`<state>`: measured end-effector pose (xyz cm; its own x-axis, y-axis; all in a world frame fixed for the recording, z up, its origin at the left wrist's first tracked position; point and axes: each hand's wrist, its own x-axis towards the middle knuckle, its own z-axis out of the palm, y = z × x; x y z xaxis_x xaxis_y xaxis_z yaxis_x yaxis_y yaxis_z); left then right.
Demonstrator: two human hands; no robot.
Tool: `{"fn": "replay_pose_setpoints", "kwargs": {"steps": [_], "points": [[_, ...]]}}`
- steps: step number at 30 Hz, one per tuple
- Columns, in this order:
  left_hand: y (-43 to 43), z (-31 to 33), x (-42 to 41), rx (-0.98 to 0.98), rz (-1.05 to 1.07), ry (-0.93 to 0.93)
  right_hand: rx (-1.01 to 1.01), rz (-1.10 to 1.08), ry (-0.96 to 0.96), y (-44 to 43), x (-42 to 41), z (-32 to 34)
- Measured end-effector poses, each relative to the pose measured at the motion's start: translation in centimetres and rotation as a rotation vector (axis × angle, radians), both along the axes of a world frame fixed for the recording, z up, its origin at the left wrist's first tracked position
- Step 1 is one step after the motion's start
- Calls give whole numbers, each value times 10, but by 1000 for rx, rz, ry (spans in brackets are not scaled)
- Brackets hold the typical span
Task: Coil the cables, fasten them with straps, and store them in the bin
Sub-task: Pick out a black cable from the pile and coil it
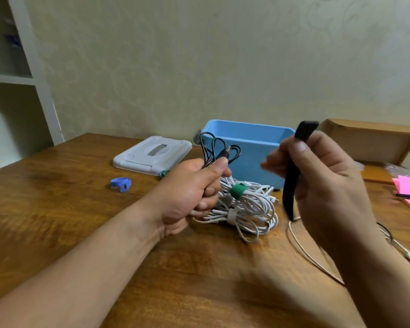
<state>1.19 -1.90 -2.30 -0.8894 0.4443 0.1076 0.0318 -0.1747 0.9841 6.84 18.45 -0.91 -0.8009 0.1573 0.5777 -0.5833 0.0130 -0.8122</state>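
Gripping the looped black cable (227, 152) tight in the left hand (189, 185), above the wooden table (57, 209). Pinching a black strap (291, 181) in the right hand (322, 183), hands apart. Behind, the blue bin (246, 143); below, white cables (249, 209) in a pile.

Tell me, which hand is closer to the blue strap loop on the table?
Left. The left hand, gripping a black cable, is just right of the blue strap loop; the right hand, holding a black strap, is farther right, past the white cables.
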Motion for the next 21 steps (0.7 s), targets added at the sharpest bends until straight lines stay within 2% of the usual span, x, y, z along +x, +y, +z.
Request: {"fn": "replay_pose_setpoints", "kwargs": {"steps": [4,8,12,16,21], "points": [[5,1,6,-85,43,93,164,-40,-69,-11,2,-6],[14,2,17,-187,-6,134,260,-63,-79,-24,1,-13],[20,1,21,-210,-26,164,244,-56,-35,-29,1,-14],[22,1,20,-220,15,159,282,-86,-88,-34,1,-15],[16,-1,16,-296,61,189,195,-9,-151,-37,4,-15]]}}
